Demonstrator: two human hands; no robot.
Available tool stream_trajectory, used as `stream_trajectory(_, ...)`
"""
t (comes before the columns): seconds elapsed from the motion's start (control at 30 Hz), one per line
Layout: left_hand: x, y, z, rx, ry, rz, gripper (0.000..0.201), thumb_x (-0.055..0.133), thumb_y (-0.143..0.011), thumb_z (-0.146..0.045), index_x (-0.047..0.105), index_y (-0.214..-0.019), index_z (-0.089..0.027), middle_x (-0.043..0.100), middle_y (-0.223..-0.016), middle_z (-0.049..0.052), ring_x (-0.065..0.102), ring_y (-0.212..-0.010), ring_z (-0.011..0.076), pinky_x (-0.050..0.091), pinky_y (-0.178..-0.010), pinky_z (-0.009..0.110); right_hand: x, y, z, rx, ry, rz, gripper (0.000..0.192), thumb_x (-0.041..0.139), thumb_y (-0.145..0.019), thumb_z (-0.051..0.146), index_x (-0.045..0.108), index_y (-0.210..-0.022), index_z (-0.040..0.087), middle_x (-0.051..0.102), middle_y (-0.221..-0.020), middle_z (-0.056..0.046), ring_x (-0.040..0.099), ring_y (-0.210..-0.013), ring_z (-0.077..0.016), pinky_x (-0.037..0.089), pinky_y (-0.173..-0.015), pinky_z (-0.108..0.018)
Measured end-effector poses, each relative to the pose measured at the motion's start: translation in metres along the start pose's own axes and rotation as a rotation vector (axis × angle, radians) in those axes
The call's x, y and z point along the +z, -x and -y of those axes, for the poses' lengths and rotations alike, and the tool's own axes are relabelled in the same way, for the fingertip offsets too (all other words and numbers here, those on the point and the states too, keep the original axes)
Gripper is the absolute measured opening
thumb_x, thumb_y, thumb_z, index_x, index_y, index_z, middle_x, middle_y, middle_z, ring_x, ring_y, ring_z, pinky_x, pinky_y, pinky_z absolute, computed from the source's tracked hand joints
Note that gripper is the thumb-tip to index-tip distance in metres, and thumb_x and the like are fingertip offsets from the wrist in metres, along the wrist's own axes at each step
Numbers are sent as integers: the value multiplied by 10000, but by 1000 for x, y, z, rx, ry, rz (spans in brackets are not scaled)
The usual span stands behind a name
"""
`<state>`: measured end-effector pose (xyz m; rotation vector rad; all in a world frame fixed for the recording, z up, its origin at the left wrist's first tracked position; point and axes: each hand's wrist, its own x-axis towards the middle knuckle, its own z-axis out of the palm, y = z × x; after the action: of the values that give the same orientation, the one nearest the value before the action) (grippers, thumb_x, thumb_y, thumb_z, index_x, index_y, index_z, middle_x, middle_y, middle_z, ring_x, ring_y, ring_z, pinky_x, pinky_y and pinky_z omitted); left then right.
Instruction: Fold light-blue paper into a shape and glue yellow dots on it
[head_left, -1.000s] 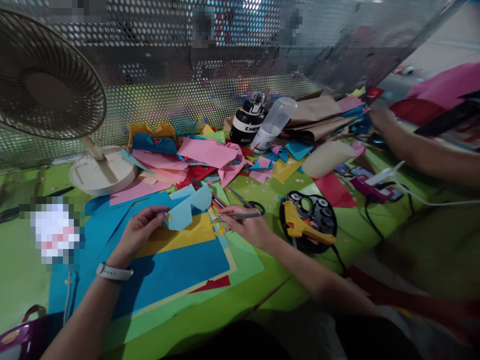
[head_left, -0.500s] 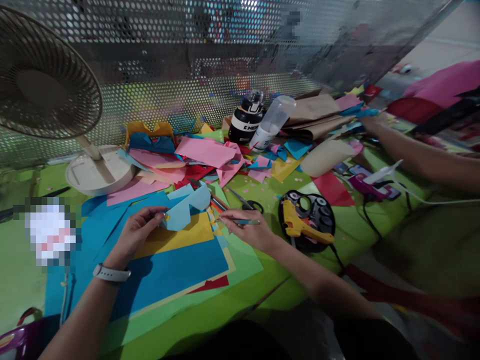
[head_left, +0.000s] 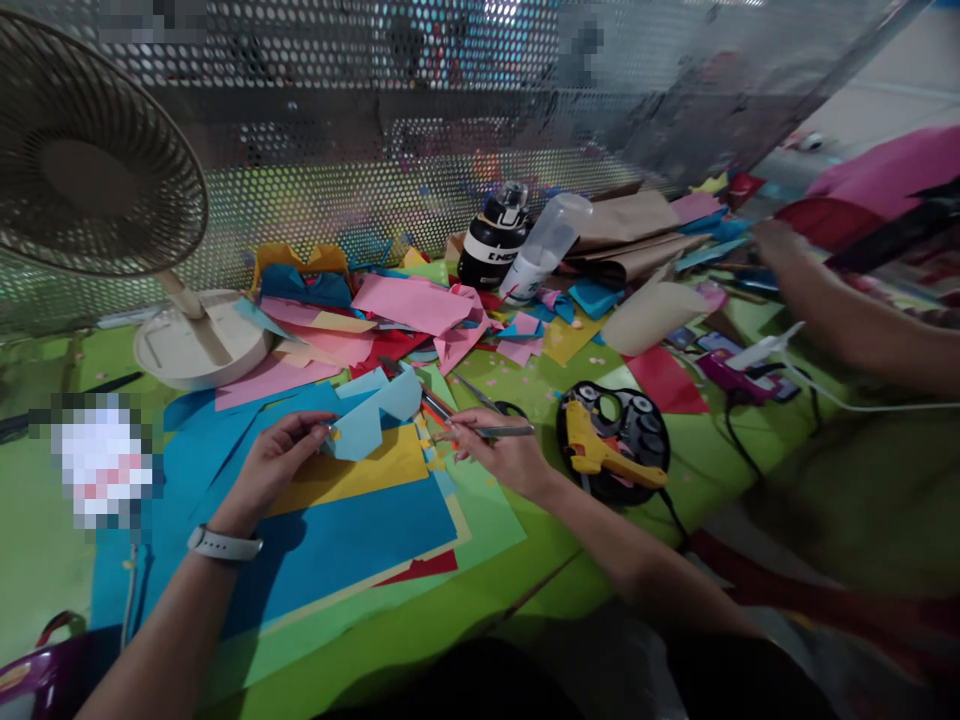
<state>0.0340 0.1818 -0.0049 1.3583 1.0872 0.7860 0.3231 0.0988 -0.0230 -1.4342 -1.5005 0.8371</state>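
My left hand pinches the left end of a folded light-blue paper piece, which has a small yellow spot near my fingertips. In my right hand is a slim silver pen-like tool, its back end pointing right; its exact kind is unclear. Small yellow paper bits lie just left of my right fingers. Beneath the hands are a yellow sheet and a blue sheet, stacked over pale-green paper. Scissors lie behind my right hand, partly hidden.
A yellow glue gun rests on a black tray at right. Behind are pink paper scraps, a black bottle and a clear bottle. A fan stands left. Another person's arm reaches in from the right.
My right hand has shifted slightly right with the tool, which is now tilted a little differently. My left hand and the light-blue paper stay put. The other person's hand has moved right.
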Motion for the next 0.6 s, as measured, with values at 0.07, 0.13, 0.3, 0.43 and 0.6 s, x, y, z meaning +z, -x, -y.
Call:
stream_trajectory(0.07, 0, 0, 0, -3, 2, 3, 405, 763, -698, -499, 729, -977, -207, 662, -729, 17, 532, -620, 137, 383, -539, 232, 0, -1, -1, 7, -10, -3, 324, 558, -870, 502, 643, -943, 198, 733, -760, -50, 703, -552, -188, 570, -504, -285)
stream_trajectory(0.13, 0, 0, 0, -1, -1, -2, 407, 764, -696, -504, 730, -970, -205, 656, -720, 15, 526, -616, 134, 381, -537, 231, 0, -3, -3, 19, -17, 2, 327, 563, -863, 508, 638, -936, 198, 731, -756, -52, 702, -548, -190, 566, -497, -285)
stream_trajectory(0.3, 0, 0, 0, -4, 18, 2, 411, 774, -685, -503, 725, -963, -203, 656, -729, 13, 526, -624, 136, 387, -545, 232, -1, -4, -3, 47, -26, 10, 339, 551, -865, 520, 628, -927, 197, 721, -729, -38, 691, -530, -182, 539, -472, -271)
stream_trajectory(0.43, 0, -1, 1, -4, 19, 5, 423, 772, -689, -501, 719, -977, -196, 652, -730, 11, 520, -627, 136, 380, -548, 231, 0, -3, -1, 58, -24, 20, 349, 556, -858, 524, 625, -935, 191, 697, -676, -29, 690, -529, -190, 539, -484, -275)
stream_trajectory(0.6, -1, -1, 1, -5, 14, 10, 440, 770, -691, -504, 713, -986, -182, 640, -723, 8, 509, -629, 125, 377, -552, 221, 2, -4, 0, 25, -56, 61, 345, 573, -852, 523, 630, -929, 192, 701, -734, -24, 690, -550, -165, 538, -472, -244)
